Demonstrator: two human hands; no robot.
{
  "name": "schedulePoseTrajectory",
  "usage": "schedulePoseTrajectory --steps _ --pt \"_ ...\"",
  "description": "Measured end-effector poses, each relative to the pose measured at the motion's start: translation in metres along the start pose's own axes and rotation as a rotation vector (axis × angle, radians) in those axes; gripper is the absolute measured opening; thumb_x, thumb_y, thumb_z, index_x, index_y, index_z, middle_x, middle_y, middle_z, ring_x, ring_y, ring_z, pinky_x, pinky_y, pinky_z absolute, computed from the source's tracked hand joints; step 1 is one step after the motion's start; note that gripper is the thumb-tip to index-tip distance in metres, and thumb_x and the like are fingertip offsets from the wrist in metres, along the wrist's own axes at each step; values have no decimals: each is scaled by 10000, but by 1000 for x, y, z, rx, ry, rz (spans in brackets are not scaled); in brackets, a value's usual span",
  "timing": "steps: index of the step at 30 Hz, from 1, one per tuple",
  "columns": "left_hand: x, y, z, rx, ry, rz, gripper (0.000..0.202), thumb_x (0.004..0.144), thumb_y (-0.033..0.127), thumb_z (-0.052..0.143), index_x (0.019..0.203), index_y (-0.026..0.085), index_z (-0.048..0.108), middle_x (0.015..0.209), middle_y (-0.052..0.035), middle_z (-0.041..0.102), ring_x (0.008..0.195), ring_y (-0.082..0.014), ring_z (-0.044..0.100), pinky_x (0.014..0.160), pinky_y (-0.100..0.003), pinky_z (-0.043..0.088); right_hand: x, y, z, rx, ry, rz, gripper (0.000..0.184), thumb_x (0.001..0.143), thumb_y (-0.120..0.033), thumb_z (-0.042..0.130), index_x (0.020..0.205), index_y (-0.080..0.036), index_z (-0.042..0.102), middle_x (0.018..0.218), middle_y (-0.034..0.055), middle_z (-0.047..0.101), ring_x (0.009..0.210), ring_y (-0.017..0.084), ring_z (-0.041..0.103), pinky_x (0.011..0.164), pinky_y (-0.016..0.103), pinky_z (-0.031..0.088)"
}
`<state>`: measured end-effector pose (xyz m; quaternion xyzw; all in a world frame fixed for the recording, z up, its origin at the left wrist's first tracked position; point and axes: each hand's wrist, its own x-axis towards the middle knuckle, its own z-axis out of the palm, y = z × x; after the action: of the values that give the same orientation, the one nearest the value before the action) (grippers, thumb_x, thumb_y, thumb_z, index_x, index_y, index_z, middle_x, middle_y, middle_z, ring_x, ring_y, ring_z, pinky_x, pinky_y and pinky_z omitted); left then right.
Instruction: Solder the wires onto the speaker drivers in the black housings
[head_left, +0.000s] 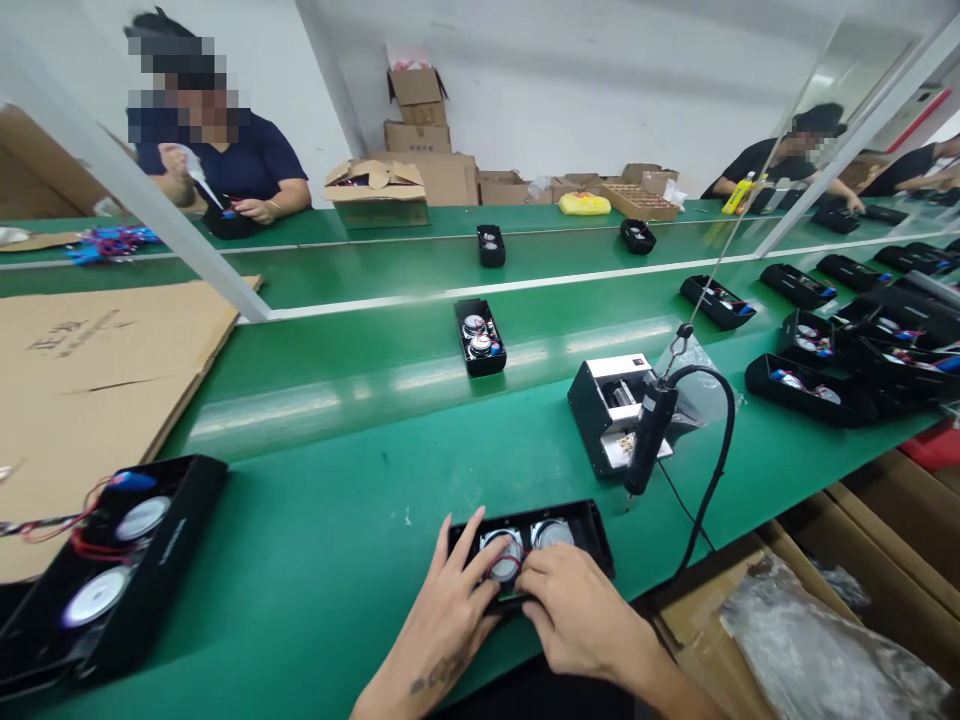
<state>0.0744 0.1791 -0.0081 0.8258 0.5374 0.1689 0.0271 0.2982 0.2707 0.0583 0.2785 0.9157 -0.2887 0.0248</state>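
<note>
on the green belt [322,580], both hands [577,605] hold a speaker housing [583,525].

White walls [570,90] stand behind a long green work table [315,500], and brown boxes [418,135] pile up by the wall.

Green assembly-line surface [315,560], running across the view. Landmark: white-and-black fixture [611,415], standing on it. Just in front of the fixture, a black speaker housing [577,525]. Well left of the fixture, a second black housing [112,570] with wires. Ahead and left, a third housing [480,337]. To the right, grouped black housings [810,390]. Far left, a cardboard sheet [97,400].
</note>
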Motion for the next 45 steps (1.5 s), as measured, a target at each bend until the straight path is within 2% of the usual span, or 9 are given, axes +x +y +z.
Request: schedulePoseTrajectory --steps 5,9,14,18,20,23,36,41,45 --pt "3 4 1 -32 -73 -30 234 861 312 865 1076 253 790 1530 -48 663 1665 -470 237 1338 -807 34 4 12 -9 85 -40 -95 194 1019 -199 605 1115 -238 768 1182 60 791 1104 257 733 1039 405 550" --pt "3 6 5 -21 -85 -52 315 836 289 889 1137 263 797 1523 -60 667 1661 -489 235 1301 -853 -41 4 13 11 -19 17 -114 260 942 -198 711 1203 -198 717 1222 103 773 1127 293 730 1052 455 540" --pt "33 -8 -15 -189 -205 -99 287 810 269 902 1086 294 832 1462 -32 716 1622 -507 325 1284 -867 -9 17 8 8 -104 68 -128 308 932 -69 603 1211 -165 692 1162 132 778 1125 293 729 1047 441 506" --pt "76 -40 -39 -428 -377 -214 210 731 373 958 882 274 850 1360 -10 763 1430 -401 602 1281 -606 368 48 10 -39 -68 -66 -69 377 902 -208 716 1276 -164 721 1118 146 821 1069 330 763 961 413 499" --pt "91 -54 -44 -460 -403 -230 266 707 453 962 740 236 812 1313 8 773 1170 -290 740 1036 -384 561 62 12 -56 -48 -88 -59 476 865 -260 764 1329 -166 713 1063 134 839 992 332 784 857 374 495" --pt "99 -64 -45 -501 -432 -253 375 681 525 953 632 213 749 1255 33 781 916 -193 742 738 -280 528 74 15 -64 -25 -114 -67 457 818 -272 789 1263 -173 749 989 104 847 897 314 793 695 326 445" --pt "95 -62 -45 -605 -459 -287 395 663 569 941 706 227 749 1334 4 746 1115 -265 711 882 -300 522 80 26 -60 8 -170 -84 249 780 -282 821 1010 -189 807 840 62 814 757 256 733 614 307 355" --pt "98 -61 -46 -642 -458 -321 434 655 544 955 929 246 799 1228 3 759 1025 -247 721 818 -300 505 83 25 -58 14 -176 -72 265 777 -303 840 1005 -171 811 851 82 818 778 277 747 603 312 362" --pt "100 -61 -48 -684 -466 -305 410 715 579 900 659 210 729 1261 15 748 981 -218 712 777 -303 481 87 25 -53 30 -184 -67 301 788 -275 828 1075 -184 831 964 88 851 864 298 785 643 319 406"
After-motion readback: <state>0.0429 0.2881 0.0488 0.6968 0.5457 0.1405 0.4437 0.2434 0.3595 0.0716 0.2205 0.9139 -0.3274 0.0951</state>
